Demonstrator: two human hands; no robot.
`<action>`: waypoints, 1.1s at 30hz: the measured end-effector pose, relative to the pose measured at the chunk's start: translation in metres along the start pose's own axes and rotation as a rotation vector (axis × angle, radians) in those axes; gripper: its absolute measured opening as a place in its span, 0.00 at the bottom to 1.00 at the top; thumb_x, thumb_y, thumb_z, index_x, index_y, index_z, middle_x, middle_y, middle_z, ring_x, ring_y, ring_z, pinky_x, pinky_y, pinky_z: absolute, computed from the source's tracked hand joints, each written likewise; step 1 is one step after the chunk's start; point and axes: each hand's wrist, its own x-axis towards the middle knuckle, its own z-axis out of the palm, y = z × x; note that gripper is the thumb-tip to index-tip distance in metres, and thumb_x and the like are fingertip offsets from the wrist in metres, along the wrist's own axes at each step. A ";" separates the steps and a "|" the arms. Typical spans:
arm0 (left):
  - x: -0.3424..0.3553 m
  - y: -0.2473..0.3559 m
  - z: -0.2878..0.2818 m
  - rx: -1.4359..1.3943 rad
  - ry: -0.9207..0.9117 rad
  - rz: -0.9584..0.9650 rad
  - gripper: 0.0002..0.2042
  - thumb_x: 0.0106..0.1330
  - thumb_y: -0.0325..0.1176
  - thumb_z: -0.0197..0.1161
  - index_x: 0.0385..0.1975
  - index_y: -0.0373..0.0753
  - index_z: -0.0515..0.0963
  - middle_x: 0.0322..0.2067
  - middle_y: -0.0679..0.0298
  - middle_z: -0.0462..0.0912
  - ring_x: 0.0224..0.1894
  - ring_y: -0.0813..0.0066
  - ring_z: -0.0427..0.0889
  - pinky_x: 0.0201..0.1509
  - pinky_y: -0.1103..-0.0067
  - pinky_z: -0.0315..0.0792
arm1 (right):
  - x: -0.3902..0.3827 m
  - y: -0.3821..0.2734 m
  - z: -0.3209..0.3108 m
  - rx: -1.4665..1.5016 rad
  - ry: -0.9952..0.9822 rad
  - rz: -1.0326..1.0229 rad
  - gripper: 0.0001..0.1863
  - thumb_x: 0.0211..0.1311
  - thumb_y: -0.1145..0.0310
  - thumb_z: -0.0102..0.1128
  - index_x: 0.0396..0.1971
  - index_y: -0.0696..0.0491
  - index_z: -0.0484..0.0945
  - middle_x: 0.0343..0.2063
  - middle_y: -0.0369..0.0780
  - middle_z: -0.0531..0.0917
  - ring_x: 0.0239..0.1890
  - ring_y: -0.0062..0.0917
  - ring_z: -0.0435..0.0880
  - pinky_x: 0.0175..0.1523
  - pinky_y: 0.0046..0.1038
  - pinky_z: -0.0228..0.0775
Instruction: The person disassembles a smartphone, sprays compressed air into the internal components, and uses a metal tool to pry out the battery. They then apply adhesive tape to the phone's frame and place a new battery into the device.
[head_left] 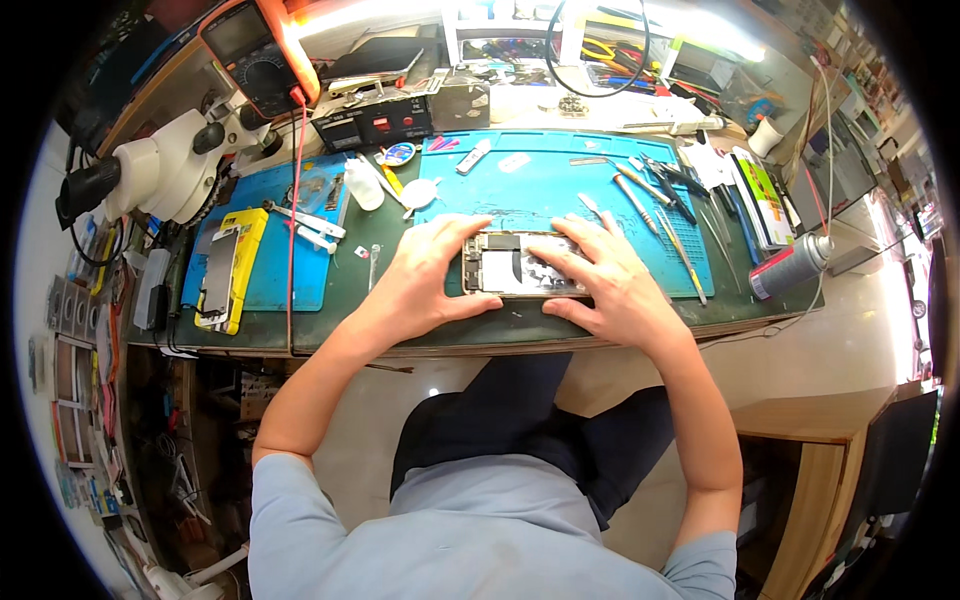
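Note:
An opened phone (520,266) with its insides showing lies flat near the front of a blue work mat (560,180). My left hand (425,275) grips its left end, thumb under and fingers over the top edge. My right hand (610,280) covers its right end, fingers spread across the exposed parts. Both hands rest on the bench's front strip.
Several screwdrivers and tweezers (660,200) lie on the mat's right. A spray can (795,265) lies at the far right. On the left are a yellow-framed phone (228,265), a small bottle (363,185), a red lead, a microscope (165,165) and an orange multimeter (262,50).

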 end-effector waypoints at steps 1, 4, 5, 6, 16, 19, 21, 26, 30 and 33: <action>0.001 -0.001 0.001 -0.096 0.009 -0.036 0.38 0.54 0.42 0.78 0.65 0.37 0.69 0.57 0.53 0.75 0.60 0.56 0.74 0.66 0.66 0.66 | 0.000 0.002 0.001 0.032 0.003 0.001 0.35 0.56 0.51 0.71 0.64 0.41 0.75 0.62 0.46 0.73 0.66 0.45 0.69 0.75 0.51 0.52; 0.006 0.006 -0.003 -0.372 0.063 -0.071 0.37 0.57 0.41 0.77 0.65 0.35 0.68 0.56 0.53 0.75 0.60 0.62 0.74 0.64 0.69 0.69 | 0.003 0.001 -0.010 0.215 0.011 0.012 0.32 0.60 0.50 0.68 0.63 0.47 0.76 0.55 0.45 0.76 0.61 0.42 0.73 0.71 0.46 0.63; 0.008 0.005 -0.001 -0.417 0.108 -0.034 0.36 0.59 0.39 0.76 0.66 0.34 0.67 0.56 0.54 0.75 0.58 0.65 0.75 0.62 0.71 0.72 | 0.004 -0.004 -0.016 0.349 0.003 0.053 0.31 0.61 0.50 0.67 0.62 0.48 0.77 0.55 0.46 0.77 0.61 0.41 0.73 0.70 0.45 0.63; 0.009 -0.003 0.006 -0.547 0.113 -0.036 0.41 0.63 0.46 0.74 0.72 0.37 0.60 0.60 0.57 0.71 0.56 0.70 0.76 0.64 0.71 0.70 | 0.005 -0.008 -0.019 0.483 -0.004 0.096 0.30 0.63 0.50 0.66 0.62 0.49 0.77 0.55 0.46 0.77 0.61 0.41 0.74 0.70 0.44 0.64; 0.027 0.007 0.022 -1.004 0.224 -0.054 0.30 0.75 0.39 0.60 0.71 0.32 0.60 0.57 0.55 0.76 0.49 0.75 0.81 0.55 0.76 0.76 | -0.012 -0.030 -0.007 2.245 -0.135 0.476 0.51 0.67 0.26 0.37 0.73 0.56 0.56 0.61 0.59 0.73 0.59 0.47 0.80 0.56 0.49 0.79; 0.024 -0.001 0.024 -1.112 0.126 -0.051 0.28 0.76 0.40 0.59 0.69 0.30 0.63 0.54 0.57 0.81 0.50 0.74 0.81 0.54 0.75 0.76 | -0.013 -0.032 -0.004 2.275 -0.154 0.480 0.49 0.69 0.27 0.36 0.73 0.55 0.56 0.62 0.58 0.73 0.59 0.47 0.80 0.56 0.48 0.78; 0.024 0.003 0.027 -1.141 0.102 -0.052 0.29 0.76 0.40 0.59 0.70 0.31 0.62 0.55 0.57 0.80 0.52 0.73 0.81 0.56 0.74 0.77 | -0.015 -0.030 -0.002 2.218 -0.146 0.482 0.47 0.70 0.29 0.36 0.73 0.54 0.57 0.61 0.56 0.74 0.59 0.46 0.80 0.57 0.45 0.78; 0.021 0.007 0.033 -1.443 -0.002 -0.105 0.29 0.74 0.37 0.61 0.70 0.33 0.61 0.57 0.57 0.78 0.57 0.69 0.79 0.60 0.69 0.78 | -0.002 -0.048 0.002 0.528 0.327 0.276 0.34 0.68 0.48 0.61 0.67 0.55 0.69 0.59 0.47 0.73 0.60 0.41 0.72 0.63 0.42 0.66; 0.014 0.010 0.026 -1.419 -0.104 -0.275 0.24 0.71 0.31 0.64 0.64 0.32 0.67 0.57 0.57 0.78 0.58 0.68 0.79 0.60 0.68 0.78 | -0.002 -0.056 0.011 0.048 0.436 0.246 0.40 0.55 0.50 0.74 0.64 0.55 0.71 0.60 0.48 0.70 0.61 0.46 0.68 0.65 0.44 0.62; 0.015 0.009 0.024 -1.447 -0.102 -0.290 0.20 0.71 0.29 0.63 0.61 0.32 0.70 0.55 0.56 0.80 0.58 0.68 0.80 0.61 0.67 0.78 | -0.003 -0.050 0.011 0.085 0.555 0.236 0.36 0.56 0.53 0.73 0.61 0.55 0.73 0.57 0.47 0.73 0.56 0.43 0.72 0.60 0.41 0.65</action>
